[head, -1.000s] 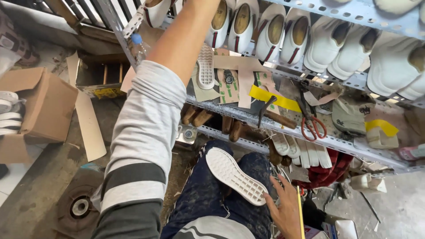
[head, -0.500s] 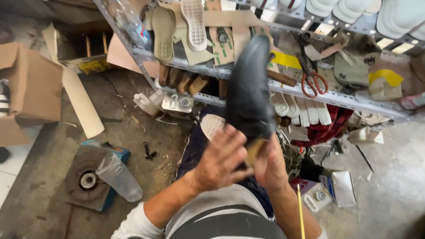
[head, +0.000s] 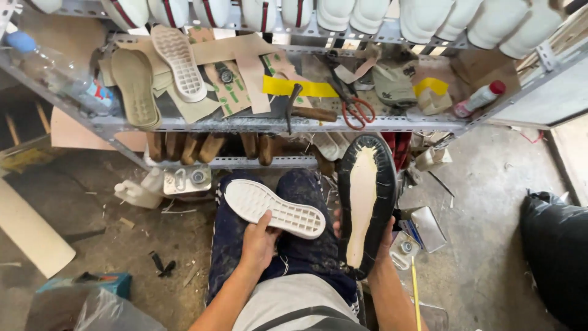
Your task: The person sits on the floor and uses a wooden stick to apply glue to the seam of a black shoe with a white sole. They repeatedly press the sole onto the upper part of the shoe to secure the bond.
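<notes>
So the person is sitting in front of a metal shelf (head: 245,124), knees pointing at it. Left hand (head: 257,242) has a white sole (head: 274,209) pinched by its near edge, thumb on top and fingers curled underneath, tread side up, lying flat over the lap just below the shelf. Right hand (head: 384,240) is wrapped around the heel end of a black shoe (head: 366,202), holding it bottom-up with the toe aimed at the shelf; the shoe's underside has a pale patch down the middle with a dark rim around it. I can't really see the right fingers, they're behind the shoe, so it looks like a closed grip but that's partly a guess. On the shelf there's another white sole (head: 179,61), a tan sole (head: 134,86), a hammer (head: 301,110) and red scissors (head: 353,105). A row of white shoes (head: 422,18) sits on the rack above the shelf.
</notes>
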